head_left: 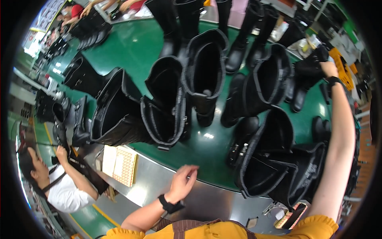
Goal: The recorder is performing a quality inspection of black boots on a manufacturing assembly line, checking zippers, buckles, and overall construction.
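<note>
My right hand point(329, 69) stretches to the far right, its fingers closed at the top of a black boot point(310, 65); the boot partly hides the fingertips. Over the near metal edge, my left hand point(184, 182) hovers with loosely bent fingers and nothing in it. Tall black boots stand in front of me with their shafts gaping upward: one boot point(205, 65) in the middle, another boot point(165, 103) left of it, and a boot point(272, 77) to the right. Closer to my right arm, more boots point(264, 159) lean together, with buckles and pale stitched rims.
The boots stand on a green table point(139, 44) with a metal border point(159, 167). An open patterned notebook point(119, 164) lies on the border at left. Beside it, a person in white point(67, 187) handles a boot. A yellow crate point(341, 67) stands at far right.
</note>
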Demonstrator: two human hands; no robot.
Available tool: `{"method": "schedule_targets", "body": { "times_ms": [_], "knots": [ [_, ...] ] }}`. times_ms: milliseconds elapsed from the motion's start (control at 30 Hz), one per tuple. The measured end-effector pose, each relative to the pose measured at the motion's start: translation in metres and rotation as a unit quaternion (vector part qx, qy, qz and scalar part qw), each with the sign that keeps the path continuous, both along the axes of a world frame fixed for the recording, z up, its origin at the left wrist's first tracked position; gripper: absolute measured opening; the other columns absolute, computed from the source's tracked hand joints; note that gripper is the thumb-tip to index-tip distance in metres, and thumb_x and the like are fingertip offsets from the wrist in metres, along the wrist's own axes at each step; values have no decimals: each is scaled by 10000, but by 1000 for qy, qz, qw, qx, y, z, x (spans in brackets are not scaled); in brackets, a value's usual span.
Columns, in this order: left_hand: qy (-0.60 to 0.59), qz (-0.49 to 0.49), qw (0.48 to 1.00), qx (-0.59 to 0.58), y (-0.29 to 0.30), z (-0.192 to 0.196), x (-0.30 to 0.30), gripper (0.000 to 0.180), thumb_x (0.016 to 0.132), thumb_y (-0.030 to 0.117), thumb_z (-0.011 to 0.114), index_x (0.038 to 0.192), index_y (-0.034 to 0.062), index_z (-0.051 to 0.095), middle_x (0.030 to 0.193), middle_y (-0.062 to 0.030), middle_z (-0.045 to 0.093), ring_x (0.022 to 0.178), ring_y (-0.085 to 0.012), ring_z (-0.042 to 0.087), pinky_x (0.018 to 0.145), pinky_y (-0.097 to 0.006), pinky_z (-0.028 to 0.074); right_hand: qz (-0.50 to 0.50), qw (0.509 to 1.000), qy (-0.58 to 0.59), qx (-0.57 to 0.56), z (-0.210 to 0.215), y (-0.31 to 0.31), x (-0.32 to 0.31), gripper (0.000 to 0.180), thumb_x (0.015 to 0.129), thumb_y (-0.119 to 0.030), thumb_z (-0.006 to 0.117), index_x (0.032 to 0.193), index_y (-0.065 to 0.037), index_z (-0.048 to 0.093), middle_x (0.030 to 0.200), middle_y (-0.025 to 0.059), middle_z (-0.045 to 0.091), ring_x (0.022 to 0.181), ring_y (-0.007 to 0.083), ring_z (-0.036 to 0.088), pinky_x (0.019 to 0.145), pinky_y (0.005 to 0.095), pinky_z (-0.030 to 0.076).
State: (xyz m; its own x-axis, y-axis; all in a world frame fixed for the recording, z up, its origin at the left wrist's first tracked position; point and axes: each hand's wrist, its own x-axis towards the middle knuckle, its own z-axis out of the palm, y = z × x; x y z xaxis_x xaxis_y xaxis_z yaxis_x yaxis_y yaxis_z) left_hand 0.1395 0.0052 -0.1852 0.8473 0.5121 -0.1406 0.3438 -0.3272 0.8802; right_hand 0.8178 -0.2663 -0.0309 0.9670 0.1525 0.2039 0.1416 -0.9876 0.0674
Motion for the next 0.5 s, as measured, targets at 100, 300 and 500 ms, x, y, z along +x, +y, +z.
{"method": "schedule_targets", "body": {
  "times_ms": [100,300,500],
  "knots": [
    [-89,-29,989,112,21,16,38,227,867,24,627,1091,16,659,1017,-146,662,921,-337,635,795,-375,513,20,988,89,122,4,-32,39,608,818,-542,590,1027,13,721,1045,232,705,1045,335,662,907,371,475],
    [-177,32,955,234,20,23,131,526,825,149,731,1318,81,562,1492,-323,269,1342,-507,336,1092,-506,335,57,984,11,168,35,-91,31,739,872,-608,612,1273,12,600,1143,138,675,1045,210,647,894,299,479],
    [-181,167,925,290,10,18,212,795,662,349,863,1361,135,550,1405,-305,357,1292,-463,393,1111,-541,298,201,904,-12,377,136,-104,-183,395,1009,-295,555,1298,-30,602,1158,79,661,1075,128,618,947,259,471]
  ]
}}
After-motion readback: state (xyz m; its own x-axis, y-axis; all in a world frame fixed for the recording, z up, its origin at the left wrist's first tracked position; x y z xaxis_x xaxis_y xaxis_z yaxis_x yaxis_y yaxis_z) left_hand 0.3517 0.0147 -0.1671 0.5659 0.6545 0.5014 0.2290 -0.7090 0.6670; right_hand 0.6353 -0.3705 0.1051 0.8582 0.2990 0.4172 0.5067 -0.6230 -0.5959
